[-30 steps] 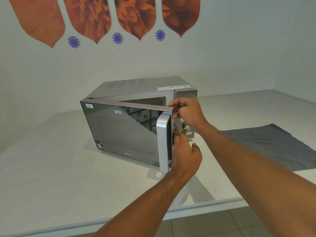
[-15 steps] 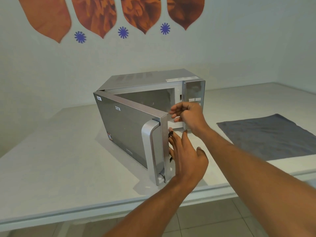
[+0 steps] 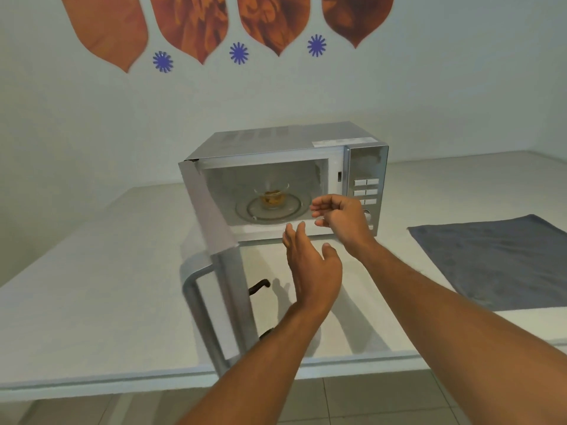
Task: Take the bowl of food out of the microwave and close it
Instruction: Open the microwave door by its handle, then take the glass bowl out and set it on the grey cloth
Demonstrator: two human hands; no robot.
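Nearest the camera, two bare forearms are reaching out over the near edge of the white tabletop (image 3: pixel 92 271), and neither hand is holding anything. The left hand (image 3: pixel 313 268) is hanging open with the fingers straight and the thumb spread, just in front of the microwave's opening. The right hand (image 3: pixel 340 219) is a bit farther in and higher, fingers loosely curled but gripping nothing, right at the mouth of the cavity.

To the left of both hands, the silver microwave door (image 3: pixel 214 240) is standing swung wide open on its left hinge, its curved handle pointing toward the near edge. Off to the right a grey cloth (image 3: pixel 497 259) is lying flat on the tabletop.

Farther back, inside the silver box-shaped microwave (image 3: pixel 276 142), the small clear glass bowl of orange-yellow food (image 3: pixel 271 197) is sitting upright in the middle of the round glass turntable (image 3: pixel 273 210). So the bowl is lying straight ahead and slightly left of the right hand, deeper in the cavity. I'd guess the right hand is nearer to it, with the left trailing behind and lower, and nothing looks to be blocking the way in.
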